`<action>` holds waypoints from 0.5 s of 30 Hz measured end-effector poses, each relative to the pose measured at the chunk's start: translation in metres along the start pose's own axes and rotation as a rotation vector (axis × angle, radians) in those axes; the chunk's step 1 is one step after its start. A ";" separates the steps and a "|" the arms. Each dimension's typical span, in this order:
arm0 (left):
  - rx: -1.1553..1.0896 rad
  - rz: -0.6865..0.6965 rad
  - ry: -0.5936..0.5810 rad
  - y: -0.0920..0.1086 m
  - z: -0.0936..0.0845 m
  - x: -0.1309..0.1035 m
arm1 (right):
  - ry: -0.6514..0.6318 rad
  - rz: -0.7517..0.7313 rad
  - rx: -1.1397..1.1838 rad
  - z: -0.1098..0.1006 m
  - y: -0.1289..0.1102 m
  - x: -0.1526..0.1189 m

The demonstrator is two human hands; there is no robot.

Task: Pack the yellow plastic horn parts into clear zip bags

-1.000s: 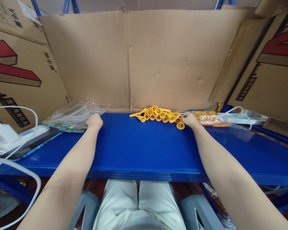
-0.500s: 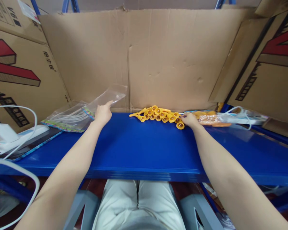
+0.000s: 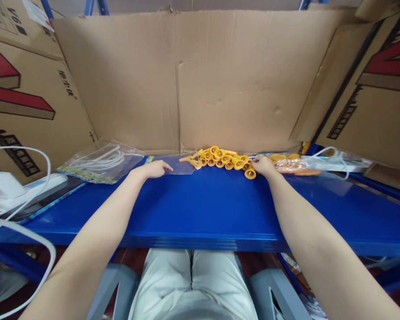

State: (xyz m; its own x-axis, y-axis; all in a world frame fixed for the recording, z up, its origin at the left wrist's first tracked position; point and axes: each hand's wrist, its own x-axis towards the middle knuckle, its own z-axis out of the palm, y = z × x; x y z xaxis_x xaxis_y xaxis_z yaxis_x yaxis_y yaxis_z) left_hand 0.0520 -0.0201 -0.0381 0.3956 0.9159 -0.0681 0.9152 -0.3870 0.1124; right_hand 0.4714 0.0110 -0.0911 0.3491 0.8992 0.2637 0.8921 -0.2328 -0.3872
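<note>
My left hand (image 3: 156,169) grips a clear flat plastic bag (image 3: 182,166) near its coloured edge strip. The bag lies low over the blue shelf, its far end reaching the left pieces of a pile of yellow trumpet-shaped pieces (image 3: 220,158). Most of these have their round flared mouths turned toward me. At the right end of the pile, my right hand (image 3: 263,166) has its fingers closed by a yellow trumpet-shaped piece (image 3: 250,174); its stem is largely hidden by the fingers.
On the left lie clear bags with white cable (image 3: 111,160), a white power strip (image 3: 30,193) and a dark phone-like slab (image 3: 50,201). A bag of orange pieces (image 3: 291,164) sits at right. Cardboard (image 3: 236,80) walls the back of the blue shelf (image 3: 200,209).
My left hand has moved right and down, bringing the clear bag from raised in the air to low beside the yellow pile. My right hand has stayed in place.
</note>
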 end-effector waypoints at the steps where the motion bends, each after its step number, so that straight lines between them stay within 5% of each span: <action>1: 0.015 -0.035 0.036 0.001 0.002 0.003 | -0.005 0.002 0.004 0.000 0.000 0.000; 4: 0.037 -0.159 0.122 0.004 0.015 0.013 | -0.005 -0.006 0.008 0.000 0.000 0.000; 9: 0.027 -0.355 0.005 0.008 0.034 0.017 | -0.007 0.001 0.015 -0.001 0.000 0.000; 15: 0.060 -0.339 -0.072 0.006 0.033 0.014 | 0.000 0.003 0.019 -0.001 0.000 0.000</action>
State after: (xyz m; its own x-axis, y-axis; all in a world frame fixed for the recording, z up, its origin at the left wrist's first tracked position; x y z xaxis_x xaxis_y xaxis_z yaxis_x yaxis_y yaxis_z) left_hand 0.0657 -0.0132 -0.0713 0.0711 0.9842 -0.1620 0.9975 -0.0699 0.0128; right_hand 0.4716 0.0109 -0.0902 0.3523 0.8982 0.2628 0.8852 -0.2287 -0.4051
